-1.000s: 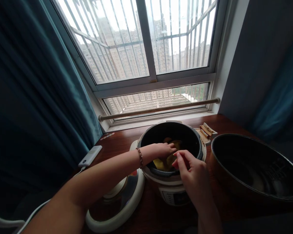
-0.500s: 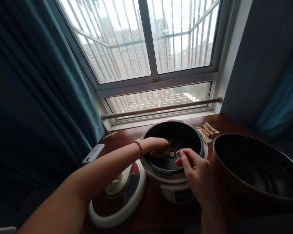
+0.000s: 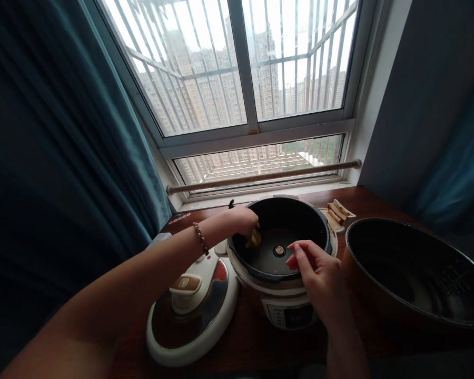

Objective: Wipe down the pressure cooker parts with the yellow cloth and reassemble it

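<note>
One yellow cloth (image 3: 255, 238) is bunched against the inside wall of the cooker (image 3: 263, 290), on its left side, grasped by the left hand (image 3: 245, 220), which reaches down over the rim with its fingers mostly hidden. Near it, a small round metal disc (image 3: 279, 251) shows in the middle of the dark cooker floor. The right hand (image 3: 318, 266) is at the front right of the rim, thumb and fingers curled close together; whether it grips the rim or anything else, I cannot tell. A control panel (image 3: 296, 317) faces forward on the cooker's outer body. Just left of the cooker, a pale-rimmed lid (image 3: 221, 329) lies on the reddish-brown table (image 3: 276, 358), its handle upward. To the right stands a wide, dark-lined pot (image 3: 355, 258). A braided bracelet (image 3: 199, 238) circles the left wrist. Farther out, a rod (image 3: 260, 179) crosses below the barred window (image 3: 205, 89), beside a blue curtain (image 3: 114, 105).
</note>
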Motion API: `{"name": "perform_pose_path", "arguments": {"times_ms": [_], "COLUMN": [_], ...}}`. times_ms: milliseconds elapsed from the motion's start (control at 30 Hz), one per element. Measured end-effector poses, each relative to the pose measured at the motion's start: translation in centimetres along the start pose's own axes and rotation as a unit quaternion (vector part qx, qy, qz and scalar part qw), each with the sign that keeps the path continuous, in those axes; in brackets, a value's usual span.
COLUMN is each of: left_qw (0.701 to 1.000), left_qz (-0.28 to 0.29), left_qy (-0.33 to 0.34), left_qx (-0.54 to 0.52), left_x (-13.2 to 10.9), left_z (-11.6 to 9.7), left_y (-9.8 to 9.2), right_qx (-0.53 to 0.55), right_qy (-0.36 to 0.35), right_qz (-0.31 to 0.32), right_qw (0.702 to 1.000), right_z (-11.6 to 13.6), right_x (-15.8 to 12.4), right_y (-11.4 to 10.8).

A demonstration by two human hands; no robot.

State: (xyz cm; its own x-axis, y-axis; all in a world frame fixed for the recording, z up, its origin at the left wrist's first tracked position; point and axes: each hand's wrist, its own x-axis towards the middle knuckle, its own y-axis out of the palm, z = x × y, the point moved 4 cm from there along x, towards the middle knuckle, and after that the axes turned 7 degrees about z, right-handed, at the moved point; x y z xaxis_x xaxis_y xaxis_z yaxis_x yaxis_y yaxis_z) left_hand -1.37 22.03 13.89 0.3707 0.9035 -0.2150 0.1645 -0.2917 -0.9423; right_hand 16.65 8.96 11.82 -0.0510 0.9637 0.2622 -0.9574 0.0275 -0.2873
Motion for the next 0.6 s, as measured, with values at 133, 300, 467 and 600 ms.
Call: {"name": "perform_pose_path", "arguments": {"times_ms": [133, 300, 467, 600], "left_qw": [0.999, 0.996, 0.987, 0.962], "left_qz": [-0.026, -0.054, -0.105, -0.141], "left_qy": [0.033, 0.075, 0.07, 0.053], "left_qx": [0.028, 0.016, -0.103, -0.227], "left_x": [-0.2, -1.9, -5.4, -8.7], "left_z": [0.5, 1.6, 3.1, 3.5], "left_y": [-2.6, -1.8, -0.5, 0.8], "right_qx": [0.012, 0.023, 0.036, 0.029], "right_qy": [0.008, 0.013, 0.008, 0.006], "right_qz": [0.003, 0.008, 0.011, 0.007], "right_qw": [1.0, 1.0, 0.999, 1.0], "right_z": [0.0, -0.1, -0.3, -0.3], "right_x": [0.0, 0.0, 0.0, 0.0], "right_y": [-0.1, 0.0, 0.1, 0.1]}}
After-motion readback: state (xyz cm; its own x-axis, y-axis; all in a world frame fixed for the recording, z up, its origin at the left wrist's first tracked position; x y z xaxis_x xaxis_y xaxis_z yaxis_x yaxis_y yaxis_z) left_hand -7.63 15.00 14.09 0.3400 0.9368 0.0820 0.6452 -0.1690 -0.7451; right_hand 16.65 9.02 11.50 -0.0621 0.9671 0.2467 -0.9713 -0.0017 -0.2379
